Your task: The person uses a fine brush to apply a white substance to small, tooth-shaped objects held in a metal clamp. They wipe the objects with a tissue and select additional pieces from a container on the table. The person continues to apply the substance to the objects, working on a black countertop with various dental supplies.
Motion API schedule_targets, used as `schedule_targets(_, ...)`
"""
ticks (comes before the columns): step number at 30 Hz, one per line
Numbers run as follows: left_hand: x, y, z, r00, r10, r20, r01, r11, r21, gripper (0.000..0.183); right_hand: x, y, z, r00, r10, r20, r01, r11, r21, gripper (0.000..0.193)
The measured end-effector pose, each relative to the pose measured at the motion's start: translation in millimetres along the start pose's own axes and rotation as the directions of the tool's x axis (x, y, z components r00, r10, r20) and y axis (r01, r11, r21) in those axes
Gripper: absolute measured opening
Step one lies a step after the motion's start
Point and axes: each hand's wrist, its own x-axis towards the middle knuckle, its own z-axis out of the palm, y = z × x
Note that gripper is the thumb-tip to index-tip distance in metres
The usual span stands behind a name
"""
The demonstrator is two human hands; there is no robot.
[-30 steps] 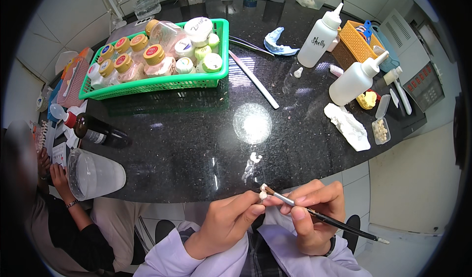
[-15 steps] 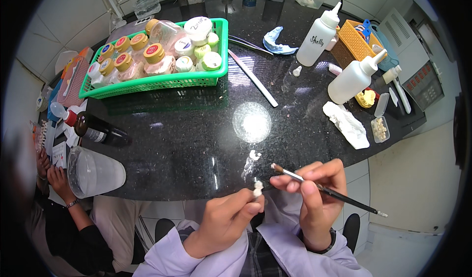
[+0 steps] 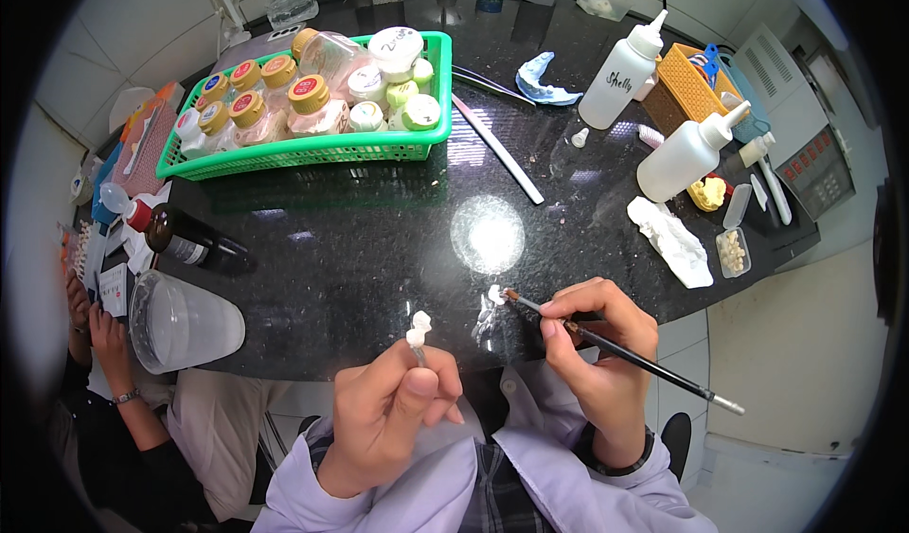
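My left hand (image 3: 393, 405) pinches a thin grey holder that carries small white tooth-shaped pieces (image 3: 418, 328) at its top. It is held just above the counter's front edge. In my right hand (image 3: 606, 344) is a slim paintbrush (image 3: 630, 355) with a dark handle, its fingers closed round the front part. The brown brush tip meets a small dab of white paste (image 3: 496, 294) on the black counter. A thin white smear (image 3: 485, 323) trails from the dab toward me.
A green basket (image 3: 312, 150) of jars stands far left. A brown bottle (image 3: 185, 235) and plastic cup (image 3: 185, 325) are left, near another person's hands (image 3: 112, 344). White squeeze bottles (image 3: 620, 74), crumpled tissue (image 3: 670, 241) and a small box of tooth-like pieces (image 3: 732, 252) lie right.
My left hand has moved left and slightly up with the white pieces. My right hand has carried the brush tip forward and left onto the white paste. The view has shifted slightly.
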Motion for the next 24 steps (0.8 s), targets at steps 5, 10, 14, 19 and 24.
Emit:
schedule_targets(5, 0, 0, -3, 1.000, -0.025, 0.013, 0.025, 0.999, -0.022, 0.037, 0, -1, 0, 0.999, 0.009, -0.039, -0.006, 0.997, 0.075, 0.011)
schedule_targets(10, 2, 1, -2, 0.999, -0.041, 0.018, 0.042, 0.998, -0.036, 0.036, 0, 0, -2, 0.997, 0.076, -0.022, -0.074, 0.994, 0.080, 0.009)
schedule_targets(14, 2, 1, -1, 0.999, -0.051, 0.015, 0.052, 0.997, -0.059, 0.033, 2, 1, -4, 0.997, 0.070, 0.017, -0.071, 0.995, 0.067, 0.008)
schedule_targets(19, -4, 7, -4, 0.994, -0.103, 0.019, 0.105, 0.974, -0.199, 0.029, 2, 2, -2, 0.994, 0.113, -0.003, -0.113, 0.988, 0.101, 0.009)
schedule_targets(24, -4, 23, 0, 0.990, -0.135, 0.050, 0.133, 0.991, 0.029, 0.023, -1, 4, 0, 0.985, 0.147, -0.094, -0.120, 0.961, 0.249, 0.009)
